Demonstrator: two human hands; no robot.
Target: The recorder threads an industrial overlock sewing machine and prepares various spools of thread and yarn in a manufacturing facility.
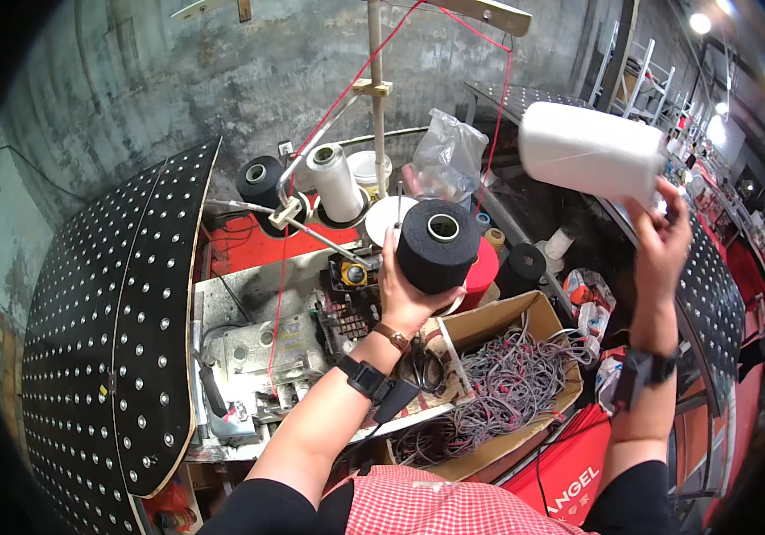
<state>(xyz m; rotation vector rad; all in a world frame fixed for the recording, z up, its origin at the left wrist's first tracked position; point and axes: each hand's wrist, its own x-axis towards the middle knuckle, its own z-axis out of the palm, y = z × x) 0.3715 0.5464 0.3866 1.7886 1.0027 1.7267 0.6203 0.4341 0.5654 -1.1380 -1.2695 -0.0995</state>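
Note:
My left hand is closed round a black yarn cone, its fingers under and behind it, the hollow core facing up. Out to the right, my right hand grips the narrow end of a large white thread cone, lifted and lying on its side in the air. Just behind the black cone are a round white disc with an upright spindle and a red yarn cone. Another white thread cone and a dark cone stand farther back.
A sewing machine sits on the bench to the left. In front of me a cardboard box is full of tangled grey cords. Studded black boards flank the bench. A red thread runs down from a pole.

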